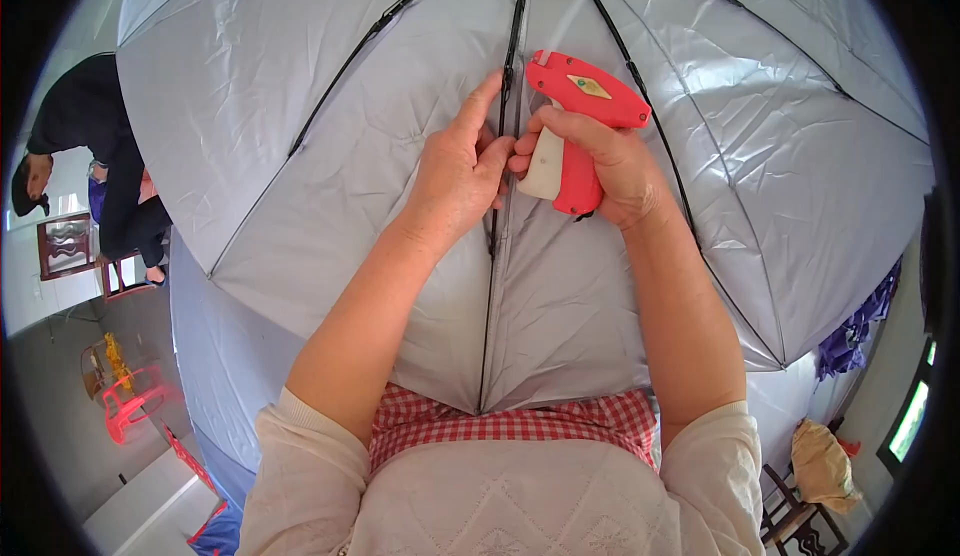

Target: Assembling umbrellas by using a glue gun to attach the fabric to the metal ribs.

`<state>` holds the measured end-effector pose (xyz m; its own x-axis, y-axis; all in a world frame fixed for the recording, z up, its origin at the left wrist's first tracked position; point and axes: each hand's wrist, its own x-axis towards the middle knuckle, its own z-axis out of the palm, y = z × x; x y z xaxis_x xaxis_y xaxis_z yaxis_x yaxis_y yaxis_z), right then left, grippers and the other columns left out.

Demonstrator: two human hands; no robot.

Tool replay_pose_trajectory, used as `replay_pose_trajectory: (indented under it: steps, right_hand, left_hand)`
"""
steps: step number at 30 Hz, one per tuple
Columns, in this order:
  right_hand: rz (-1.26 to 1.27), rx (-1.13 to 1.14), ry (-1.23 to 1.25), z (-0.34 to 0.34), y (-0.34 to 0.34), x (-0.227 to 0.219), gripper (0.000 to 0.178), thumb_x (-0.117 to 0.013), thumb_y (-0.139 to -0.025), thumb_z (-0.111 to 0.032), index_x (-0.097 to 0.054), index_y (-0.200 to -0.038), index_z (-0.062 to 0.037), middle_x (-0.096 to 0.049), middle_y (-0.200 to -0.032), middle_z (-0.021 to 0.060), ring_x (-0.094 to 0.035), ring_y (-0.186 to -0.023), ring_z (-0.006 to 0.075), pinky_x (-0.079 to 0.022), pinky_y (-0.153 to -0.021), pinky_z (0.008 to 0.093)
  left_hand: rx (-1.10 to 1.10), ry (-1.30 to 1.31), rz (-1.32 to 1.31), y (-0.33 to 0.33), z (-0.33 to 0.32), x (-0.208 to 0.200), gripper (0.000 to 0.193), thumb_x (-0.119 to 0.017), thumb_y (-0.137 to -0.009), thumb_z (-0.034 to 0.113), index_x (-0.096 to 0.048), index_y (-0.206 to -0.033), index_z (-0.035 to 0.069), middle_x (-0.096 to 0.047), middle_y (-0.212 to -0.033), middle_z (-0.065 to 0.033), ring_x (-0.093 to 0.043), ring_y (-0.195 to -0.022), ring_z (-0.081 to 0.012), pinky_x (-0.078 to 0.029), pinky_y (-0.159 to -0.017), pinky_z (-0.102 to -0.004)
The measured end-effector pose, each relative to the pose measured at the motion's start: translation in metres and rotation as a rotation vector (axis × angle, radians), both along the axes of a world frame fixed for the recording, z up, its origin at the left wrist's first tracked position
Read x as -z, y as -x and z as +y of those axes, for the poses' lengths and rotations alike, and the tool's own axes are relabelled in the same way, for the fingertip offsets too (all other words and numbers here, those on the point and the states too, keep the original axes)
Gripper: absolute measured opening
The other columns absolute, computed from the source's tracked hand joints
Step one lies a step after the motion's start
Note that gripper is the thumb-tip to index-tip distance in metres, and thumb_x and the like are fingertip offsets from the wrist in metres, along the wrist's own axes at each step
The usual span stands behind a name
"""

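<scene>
An opened umbrella (pixel 390 196) spreads across my front, its silver-grey inner side facing me, with thin black ribs running through it. My left hand (pixel 455 171) is at the middle rib (pixel 493 206); the index finger lies up along it and the thumb and other fingers pinch around it. In my right hand (pixel 615 161) is a red and white tagging gun (pixel 585 91), gripped by its handle with fingers around the white trigger. A pale translucent strip (pixel 568 21) rises from the gun's front end. My right fingertips nearly meet my left thumb; what lies between them is hidden.
At the far left a person in dark clothes (pixel 90 121) bends over. Below them stands a red plastic chair (pixel 132 406). Purple folded fabric (pixel 860 321) hangs at the right, above a wooden chair (pixel 790 516) with a tan bundle (pixel 825 466). A red checked cloth (pixel 510 424) covers my lap.
</scene>
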<state>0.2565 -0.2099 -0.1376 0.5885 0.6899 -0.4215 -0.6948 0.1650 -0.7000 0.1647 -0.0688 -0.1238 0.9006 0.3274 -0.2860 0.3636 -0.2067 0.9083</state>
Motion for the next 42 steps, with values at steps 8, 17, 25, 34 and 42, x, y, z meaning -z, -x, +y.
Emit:
replay_pose_trajectory:
  steps: [8, 17, 25, 34, 42]
  right_hand:
    - [0.082, -0.128, -0.084, -0.005, -0.014, 0.002, 0.023, -0.064, -0.085, -0.020, -0.061, -0.095, 0.0009, -0.066, -0.085, 0.0165, -0.068, -0.075, 0.0293, -0.058, -0.068, 0.0415]
    - [0.057, -0.151, -0.068, -0.002, -0.019, -0.003, 0.022, -0.064, -0.085, -0.020, -0.061, -0.091, 0.0008, -0.066, -0.081, 0.0150, -0.067, -0.070, 0.0264, -0.057, -0.064, 0.0389]
    - [-0.148, -0.287, 0.091, 0.000, -0.026, -0.006, 0.024, -0.068, -0.083, -0.023, -0.062, -0.090, -0.0008, -0.066, -0.078, 0.0127, -0.067, -0.064, 0.0229, -0.056, -0.059, 0.0352]
    - [0.182, -0.110, -0.005, -0.053, 0.066, -0.007, 0.030, -0.061, -0.089, -0.027, -0.058, -0.097, 0.0023, -0.066, -0.087, 0.0166, -0.067, -0.080, 0.0306, -0.056, -0.071, 0.0415]
    - [0.258, -0.007, 0.113, -0.052, 0.148, 0.002, 0.024, -0.061, -0.088, -0.020, -0.058, -0.099, 0.0017, -0.065, -0.086, 0.0165, -0.067, -0.077, 0.0305, -0.056, -0.069, 0.0432]
  left_hand:
    - [0.008, 0.017, -0.028, 0.004, 0.000, 0.001, 0.056, -0.050, -0.092, 0.001, -0.034, -0.144, 0.016, -0.052, -0.071, -0.0036, -0.054, -0.054, -0.0111, -0.047, -0.047, -0.0273]
    - [0.015, 0.034, -0.008, 0.003, 0.001, -0.002, 0.056, -0.051, -0.093, 0.003, -0.033, -0.145, 0.015, -0.051, -0.071, -0.0033, -0.054, -0.057, -0.0107, -0.047, -0.048, -0.0267]
    - [-0.024, -0.028, -0.015, 0.007, -0.004, 0.004, 0.054, -0.055, -0.091, 0.005, -0.036, -0.141, 0.013, -0.054, -0.070, -0.0054, -0.056, -0.058, -0.0143, -0.048, -0.050, -0.0294]
    - [0.259, -0.802, 0.289, 0.071, -0.030, 0.017, 0.022, -0.056, -0.086, 0.013, -0.049, -0.098, -0.005, -0.063, -0.077, -0.0264, -0.063, -0.076, -0.0424, -0.050, -0.069, -0.0490]
    - [-0.162, -0.388, -0.095, 0.090, -0.030, 0.043, 0.010, -0.061, -0.083, 0.005, -0.053, -0.085, -0.002, -0.064, -0.073, -0.0199, -0.064, -0.060, -0.0327, -0.052, -0.055, -0.0386]
